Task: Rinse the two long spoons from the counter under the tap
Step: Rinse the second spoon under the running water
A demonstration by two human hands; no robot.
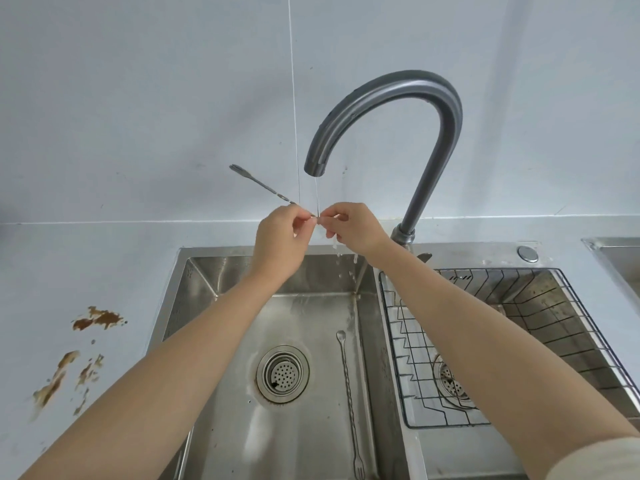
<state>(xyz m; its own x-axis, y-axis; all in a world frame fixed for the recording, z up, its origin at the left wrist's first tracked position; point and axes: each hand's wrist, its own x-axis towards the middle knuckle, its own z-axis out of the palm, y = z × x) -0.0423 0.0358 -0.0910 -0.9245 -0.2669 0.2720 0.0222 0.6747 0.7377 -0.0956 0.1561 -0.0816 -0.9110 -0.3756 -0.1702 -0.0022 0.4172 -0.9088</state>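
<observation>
A long thin metal spoon point(263, 186) with a forked far end slants up to the left, above the left sink basin point(228, 278). My left hand point(278, 242) pinches its shaft. My right hand point(351, 228) pinches the near end, which sits in the thin stream of water falling from the grey curved tap point(398, 98). Drops fall below my right hand. The second long spoon point(348, 386), twisted along its shaft, lies flat on the basin floor to the right of the round drain strainer point(283, 373).
A black wire rack point(408, 341) sits in the right basin. Brown stains point(97, 318) mark the white counter on the left. Another steel rim point(609, 242) shows at the far right. A white tiled wall stands behind the tap.
</observation>
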